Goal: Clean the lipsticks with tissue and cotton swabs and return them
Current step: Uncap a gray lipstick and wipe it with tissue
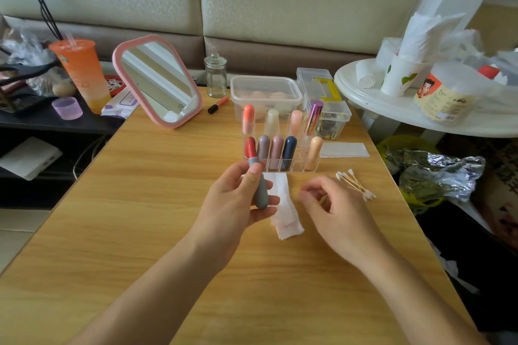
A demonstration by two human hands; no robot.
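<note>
Wooden table (168, 232), clear rack (299, 166) of lipsticks at its far side: the left hand (232, 204) grips a grey lipstick (260, 196) in front of the rack, beside a folded tissue (286, 221) — thumb pressed on its upper end, fingers curled behind. The right hand (336, 213) pinches a swab (323, 200) in curled fingers. The risk — a hard push could snap the thin swab or smear colour over the casing. The lipstick's long axis runs near to far, its top pointing far and slightly left, toward the rack.
</note>
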